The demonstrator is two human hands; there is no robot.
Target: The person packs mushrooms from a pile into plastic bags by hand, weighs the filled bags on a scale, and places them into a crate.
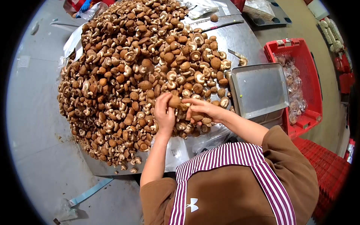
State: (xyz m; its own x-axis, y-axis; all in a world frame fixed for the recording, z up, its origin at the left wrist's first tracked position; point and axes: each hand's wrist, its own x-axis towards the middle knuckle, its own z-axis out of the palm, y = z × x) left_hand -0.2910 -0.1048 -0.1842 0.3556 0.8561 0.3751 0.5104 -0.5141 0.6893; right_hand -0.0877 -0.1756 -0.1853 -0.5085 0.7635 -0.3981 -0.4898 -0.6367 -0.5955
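Note:
Before me lies a big heap of brown shiitake mushrooms (112, 78), some cap up, some showing pale gills and stems. My left hand (164, 114) is closed around a shiitake mushroom (174, 101) at the near side of the heap. The fingers of my right hand (203, 109) are bent and reach to the stem side of that same mushroom. More mushrooms (197, 117) lie under or against my right palm; whether it grips one of them I cannot make out.
A metal tray (260, 90) stands right of the heap. Beyond it, a red crate (317, 86) holds bagged mushrooms (294, 84). A knife-like tool (236, 53) and a black-handled tool (223, 26) lie on the metal table (249, 45). Another person's blue-gloved hand (85, 5) shows top left.

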